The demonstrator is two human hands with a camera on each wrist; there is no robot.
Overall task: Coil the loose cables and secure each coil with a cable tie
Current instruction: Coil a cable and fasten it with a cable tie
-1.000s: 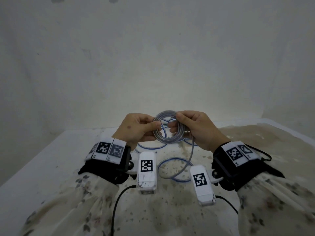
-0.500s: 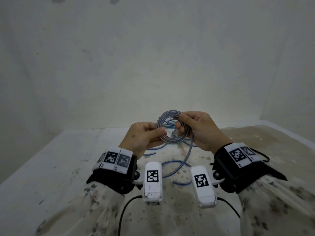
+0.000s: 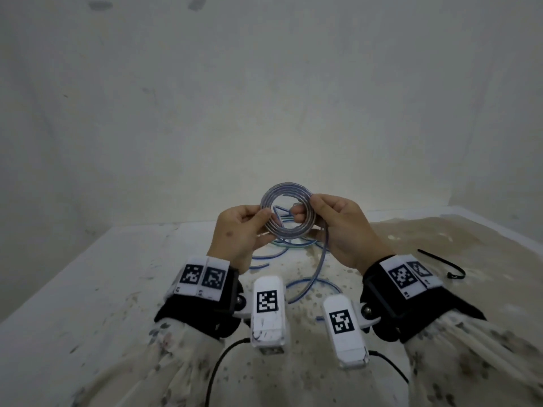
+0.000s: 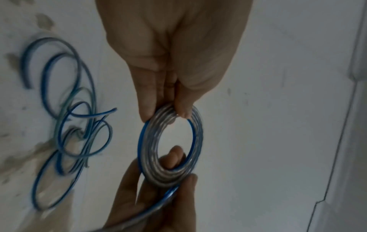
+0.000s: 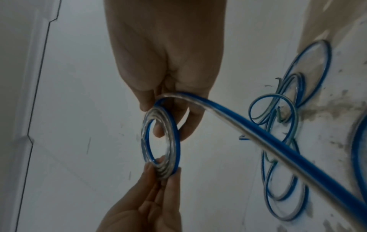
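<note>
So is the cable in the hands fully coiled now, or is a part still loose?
Partly coiled. The coil is pinched by the left hand and right hand, but a loose tail hangs down to the table.

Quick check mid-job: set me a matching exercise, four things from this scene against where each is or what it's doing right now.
Things:
1. round blue-and-clear cable coil
2. black plastic cable tie
3. left hand
4. loose blue cables

States:
A. lies untouched on the table, beside the right wrist
B. pinches one side of the coil
C. sprawl on the table surface
D. held up between both hands

Pairs: 1-D, 2-A, 3-B, 4-C
</note>
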